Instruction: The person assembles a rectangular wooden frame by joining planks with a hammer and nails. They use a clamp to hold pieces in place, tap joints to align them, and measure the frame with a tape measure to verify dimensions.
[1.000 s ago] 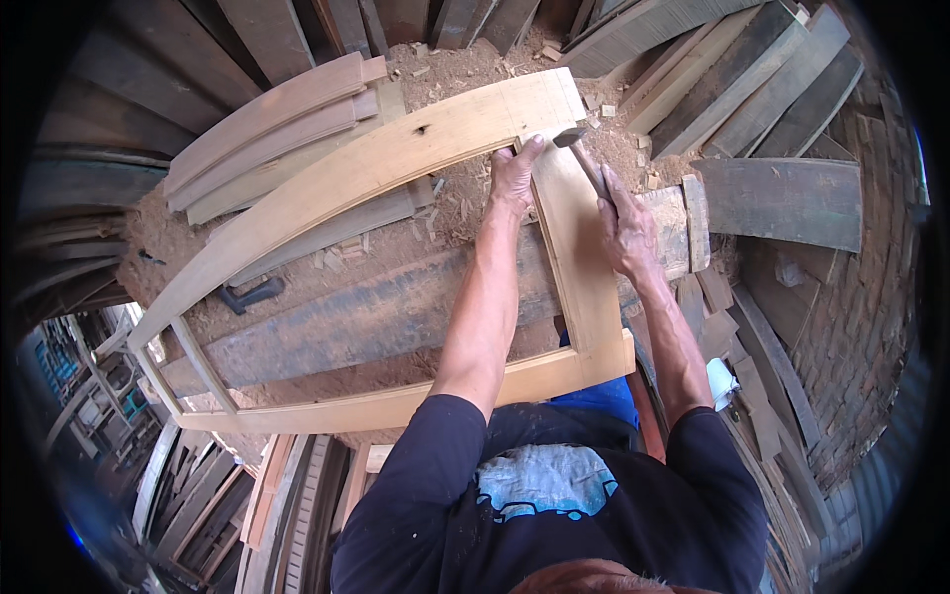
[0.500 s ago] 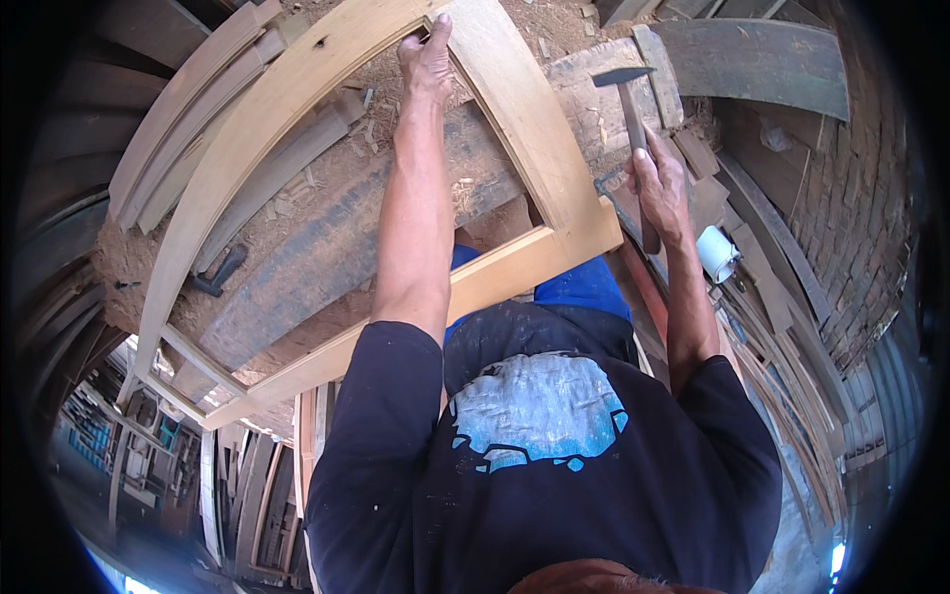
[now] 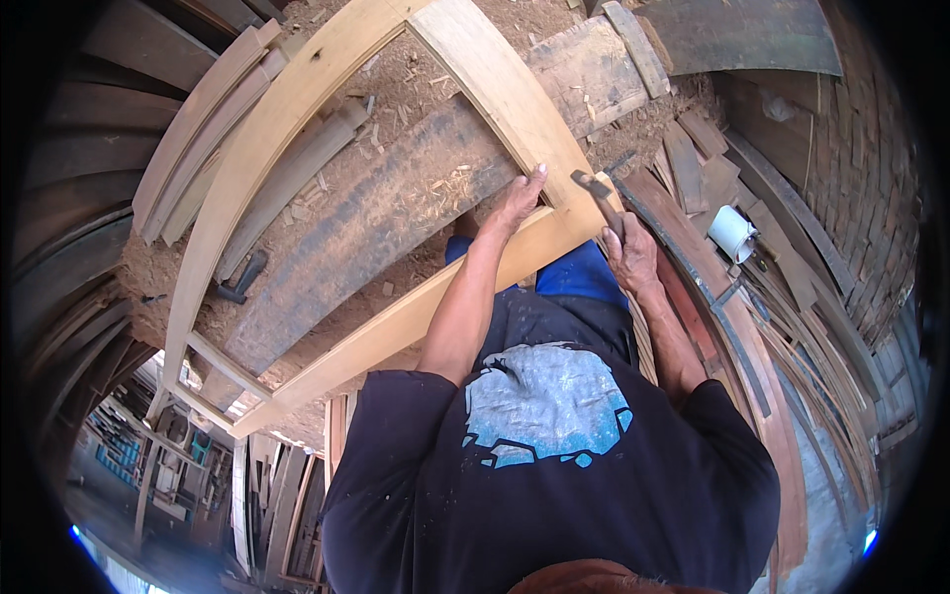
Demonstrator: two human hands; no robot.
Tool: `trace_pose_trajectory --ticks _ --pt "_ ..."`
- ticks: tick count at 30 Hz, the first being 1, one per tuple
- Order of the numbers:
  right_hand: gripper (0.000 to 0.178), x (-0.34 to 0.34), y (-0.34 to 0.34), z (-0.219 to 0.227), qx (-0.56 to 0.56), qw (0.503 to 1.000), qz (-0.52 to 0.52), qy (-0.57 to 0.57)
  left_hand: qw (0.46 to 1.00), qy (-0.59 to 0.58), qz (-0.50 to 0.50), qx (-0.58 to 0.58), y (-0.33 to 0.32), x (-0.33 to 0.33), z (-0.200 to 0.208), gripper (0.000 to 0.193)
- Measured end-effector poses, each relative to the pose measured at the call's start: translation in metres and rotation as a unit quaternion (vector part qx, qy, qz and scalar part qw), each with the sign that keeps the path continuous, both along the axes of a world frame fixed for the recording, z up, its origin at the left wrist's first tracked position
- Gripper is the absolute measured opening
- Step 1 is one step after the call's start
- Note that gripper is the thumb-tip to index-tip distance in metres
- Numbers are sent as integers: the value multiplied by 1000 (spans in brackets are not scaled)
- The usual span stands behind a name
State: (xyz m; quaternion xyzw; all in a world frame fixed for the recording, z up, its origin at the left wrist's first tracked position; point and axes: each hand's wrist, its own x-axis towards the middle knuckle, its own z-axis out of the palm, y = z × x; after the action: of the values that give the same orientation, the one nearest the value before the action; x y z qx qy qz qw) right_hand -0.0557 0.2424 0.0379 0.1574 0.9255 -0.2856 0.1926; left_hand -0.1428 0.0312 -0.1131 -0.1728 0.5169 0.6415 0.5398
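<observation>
A pale wooden frame [image 3: 346, 358] with a curved side lies across the bench and over my lap. My left hand [image 3: 517, 201] grips its wide rail at the inner edge near the right corner, thumb on top and fingers mostly hidden below. In my right hand [image 3: 633, 253] is a hammer [image 3: 612, 212], held by its wooden handle. The dark hammer head is over the outer side of that same corner; whether it touches the wood I cannot tell.
A worn plank [image 3: 366, 238] and wood shavings lie under the frame. Curved wooden pieces [image 3: 203, 139] are stacked at left, near a dark tool [image 3: 240, 277]. To the right are a white container [image 3: 732, 234], a long dark metal bar [image 3: 727, 332] and many wood strips.
My left hand has come down from the frame's far corner to the near right corner. The hammer has dropped from its raised position to that corner. The frame has shifted slightly.
</observation>
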Motion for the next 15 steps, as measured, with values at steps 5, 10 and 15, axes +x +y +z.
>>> trace_pose_trajectory --ticks 5,10,15 --pt "23 -10 12 -7 -32 998 1 -47 984 90 -52 -144 4 10 -22 92" --pt "37 -37 21 10 -261 930 -254 -53 989 44 -113 -89 2 -3 14 88" --pt "40 -45 50 -16 -283 911 -209 -213 978 78 -151 -124 2 -10 42 87"
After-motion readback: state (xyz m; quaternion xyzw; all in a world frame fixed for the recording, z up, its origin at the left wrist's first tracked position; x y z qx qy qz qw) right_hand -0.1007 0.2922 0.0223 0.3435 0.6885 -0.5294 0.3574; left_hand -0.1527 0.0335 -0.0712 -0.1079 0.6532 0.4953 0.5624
